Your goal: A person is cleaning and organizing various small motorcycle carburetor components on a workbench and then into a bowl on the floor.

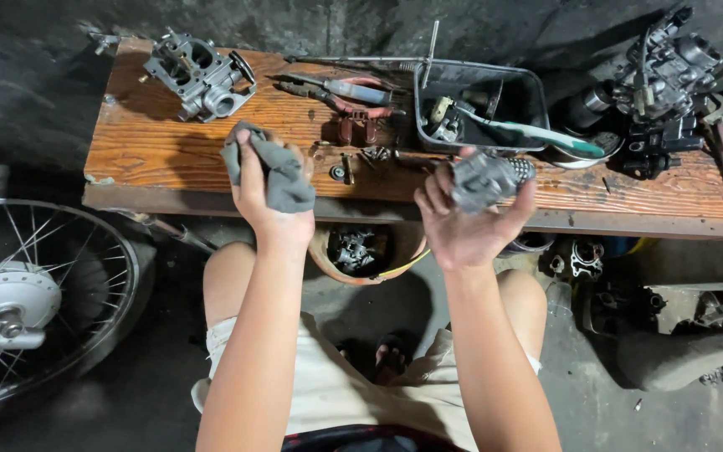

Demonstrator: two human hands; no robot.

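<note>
My left hand (263,188) clamps a grey rag (276,172); my right hand (470,219) cups a small metal carburettor part (487,178) mid-frame. Loosely cradled, it could slip into the orange bowl (367,251) below.

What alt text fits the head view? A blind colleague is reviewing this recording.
A seated person's left hand grips a grey rag and the right hand holds a small metal part over a wooden bench strewn with pliers, a carburetor and a black tray.
</note>
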